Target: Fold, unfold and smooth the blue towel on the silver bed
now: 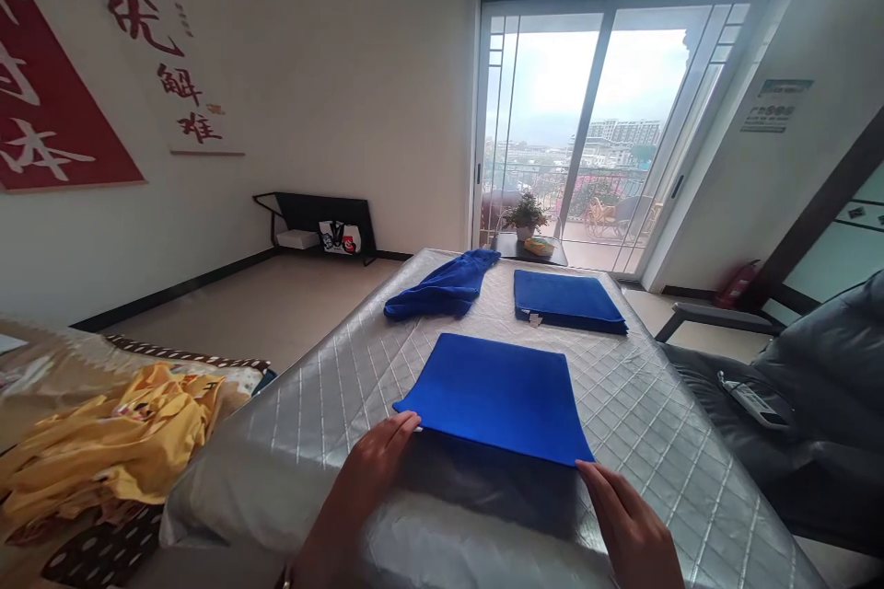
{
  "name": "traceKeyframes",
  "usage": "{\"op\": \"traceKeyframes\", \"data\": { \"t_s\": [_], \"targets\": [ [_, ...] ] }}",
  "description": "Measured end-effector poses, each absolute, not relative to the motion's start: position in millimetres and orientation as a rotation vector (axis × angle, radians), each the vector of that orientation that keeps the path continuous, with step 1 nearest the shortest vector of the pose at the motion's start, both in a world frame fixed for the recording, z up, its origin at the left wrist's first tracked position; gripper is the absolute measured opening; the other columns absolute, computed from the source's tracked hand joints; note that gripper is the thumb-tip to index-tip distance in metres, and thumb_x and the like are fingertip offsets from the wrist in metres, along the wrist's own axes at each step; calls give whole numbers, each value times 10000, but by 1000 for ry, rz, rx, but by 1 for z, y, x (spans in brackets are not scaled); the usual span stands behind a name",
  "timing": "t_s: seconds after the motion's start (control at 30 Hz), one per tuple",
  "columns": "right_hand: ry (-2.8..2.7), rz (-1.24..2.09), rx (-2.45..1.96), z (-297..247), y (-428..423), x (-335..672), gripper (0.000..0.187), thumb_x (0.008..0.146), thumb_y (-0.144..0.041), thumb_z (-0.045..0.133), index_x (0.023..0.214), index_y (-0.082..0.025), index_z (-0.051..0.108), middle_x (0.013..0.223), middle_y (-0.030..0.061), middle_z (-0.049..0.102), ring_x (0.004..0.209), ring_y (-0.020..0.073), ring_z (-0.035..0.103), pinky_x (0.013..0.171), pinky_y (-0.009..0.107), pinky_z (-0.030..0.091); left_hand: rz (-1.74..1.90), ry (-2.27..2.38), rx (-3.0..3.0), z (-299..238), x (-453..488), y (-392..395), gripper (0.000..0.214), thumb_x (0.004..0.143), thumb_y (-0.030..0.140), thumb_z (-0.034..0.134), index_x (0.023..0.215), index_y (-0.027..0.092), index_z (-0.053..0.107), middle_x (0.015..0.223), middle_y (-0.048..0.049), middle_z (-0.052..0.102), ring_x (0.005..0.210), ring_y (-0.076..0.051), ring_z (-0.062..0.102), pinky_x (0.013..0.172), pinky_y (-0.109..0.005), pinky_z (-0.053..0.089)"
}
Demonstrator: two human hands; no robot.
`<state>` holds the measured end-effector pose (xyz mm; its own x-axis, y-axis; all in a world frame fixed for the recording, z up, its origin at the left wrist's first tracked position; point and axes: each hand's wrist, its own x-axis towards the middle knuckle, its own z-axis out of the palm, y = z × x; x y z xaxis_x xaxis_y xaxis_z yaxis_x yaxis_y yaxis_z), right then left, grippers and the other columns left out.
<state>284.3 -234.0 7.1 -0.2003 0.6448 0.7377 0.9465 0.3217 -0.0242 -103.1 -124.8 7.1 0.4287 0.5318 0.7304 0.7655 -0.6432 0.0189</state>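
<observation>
A flat blue cloth (497,396) is stretched between my two hands, its near edge lifted off the silver quilted cover (318,396) and casting a shadow below. My left hand (383,451) pinches the near left corner, where a bit of white tag shows. At the near right corner, my right hand (625,511) grips between thumb and fingers. Beyond lies a neat stack of folded blue cloths (570,299) with a white tag at its near edge. To its left a crumpled blue cloth (442,285) rests loosely on the cover.
Yellow clothing (131,433) is heaped on the left. A black padded chair (780,405) with a power strip (756,403) stands at the right. Past the far edge are a small table with a potted plant (526,216) and a sliding glass door (587,129).
</observation>
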Motion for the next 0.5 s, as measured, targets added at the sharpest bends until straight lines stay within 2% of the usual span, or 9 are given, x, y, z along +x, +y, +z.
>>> {"op": "traceKeyframes", "data": {
  "t_s": [0.1,0.27,0.4,0.5],
  "targets": [
    [-1951,-600,-1393,26,-240,291,384,1044,-203,393,1358,-295,595,1146,36,746,980,175,741,793,253,599,-1004,-1155,-2365,22,-108,-128,324,1043,164,382,1290,242,578,1186,-52,742,1063,-200,727,914,-336,593],
    [-1944,-654,-1385,74,-250,308,408,1040,-254,432,1416,-334,569,1191,23,738,1009,187,731,838,285,590,-995,-1101,-2296,69,-105,-131,270,1056,228,424,1271,225,587,1144,-56,756,1009,-200,738,866,-306,581],
    [-1925,-704,-1351,121,-259,320,435,1036,-325,409,1442,-366,561,1209,16,738,984,206,737,806,333,603,-968,-1040,-2221,117,-101,-137,245,1053,222,452,1254,227,592,1074,-42,766,892,-183,736,823,-292,552],
    [-1808,-720,-1298,143,-264,330,437,991,-420,452,1405,-444,589,1167,-10,753,973,246,742,848,417,619,-974,-1035,-2168,151,-100,-142,227,1050,266,469,1214,263,627,965,-21,764,770,-181,711,747,-299,530]
  ]
}}
